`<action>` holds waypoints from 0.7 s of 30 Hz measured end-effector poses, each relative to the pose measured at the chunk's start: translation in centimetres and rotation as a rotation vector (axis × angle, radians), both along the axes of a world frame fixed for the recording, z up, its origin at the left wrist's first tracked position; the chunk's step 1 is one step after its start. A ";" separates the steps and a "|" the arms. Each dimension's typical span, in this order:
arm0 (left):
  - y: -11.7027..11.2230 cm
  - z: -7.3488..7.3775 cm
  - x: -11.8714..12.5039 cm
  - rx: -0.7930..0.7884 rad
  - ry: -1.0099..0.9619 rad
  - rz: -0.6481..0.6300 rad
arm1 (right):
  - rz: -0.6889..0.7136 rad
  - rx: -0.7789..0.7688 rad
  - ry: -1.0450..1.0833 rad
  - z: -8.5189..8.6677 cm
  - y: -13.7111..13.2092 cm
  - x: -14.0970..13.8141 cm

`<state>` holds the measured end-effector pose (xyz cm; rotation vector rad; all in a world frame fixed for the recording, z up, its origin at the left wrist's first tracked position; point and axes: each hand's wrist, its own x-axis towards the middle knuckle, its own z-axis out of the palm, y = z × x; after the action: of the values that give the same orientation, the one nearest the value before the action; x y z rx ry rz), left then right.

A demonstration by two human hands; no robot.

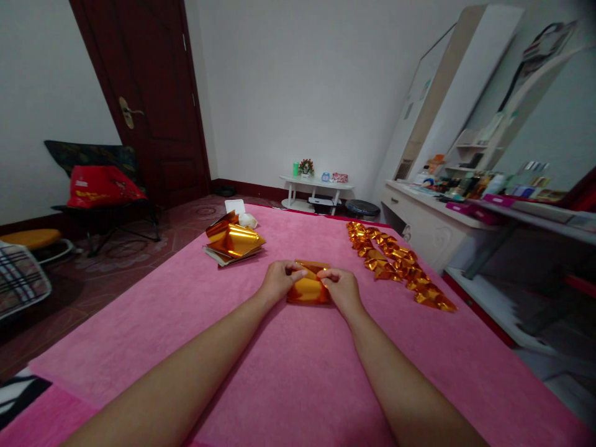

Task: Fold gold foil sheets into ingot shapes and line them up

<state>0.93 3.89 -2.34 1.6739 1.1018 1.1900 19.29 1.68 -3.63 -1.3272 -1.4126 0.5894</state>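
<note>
A sheet of shiny gold foil paper (308, 290) lies on the pink cloth (288, 372) in front of me, its far part folded over. My left hand (280, 279) pinches its left side, the thumb lying on the foil. On the opposite side, my right hand (341, 287) grips the paper between thumb and fingers near the far right corner. Beyond my left hand sits a stack of gold foil sheets (235, 242), the top ones curling up. Several folded gold foil pieces (395, 254) stand in rows to the right.
A white round object (248, 220) and a white card (234, 206) lie behind the foil stack. Along the right stands a white dressing table (419, 214) crowded with bottles. A chair with a red bag (103, 186) is at the left, near the dark red door (149, 93).
</note>
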 end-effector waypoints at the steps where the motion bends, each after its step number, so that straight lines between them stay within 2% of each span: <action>1: 0.1 0.0 0.0 0.000 0.004 0.019 | -0.005 0.002 -0.006 0.0 -0.1 0.0; 5: 0.2 0.0 -0.3 0.014 0.029 0.085 | -0.026 0.022 -0.005 0.2 -0.3 -0.3; 12: 0.5 0.2 -0.6 0.079 0.331 0.148 | -0.103 0.010 -0.133 0.4 -0.1 -0.3; 16: 0.8 0.4 -0.6 0.091 0.401 0.165 | -0.126 -0.009 -0.187 0.7 0.1 -0.2; 18: 0.7 0.7 -0.7 0.161 0.443 0.187 | -0.138 -0.023 -0.217 0.9 0.1 -0.2; 21: 0.5 1.3 -0.9 0.369 0.558 0.211 | -0.152 -0.039 -0.256 1.2 -0.1 -0.2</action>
<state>0.07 4.41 -1.00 2.3110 1.4896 1.1315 19.07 1.56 -2.43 -1.5685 -1.4933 0.3563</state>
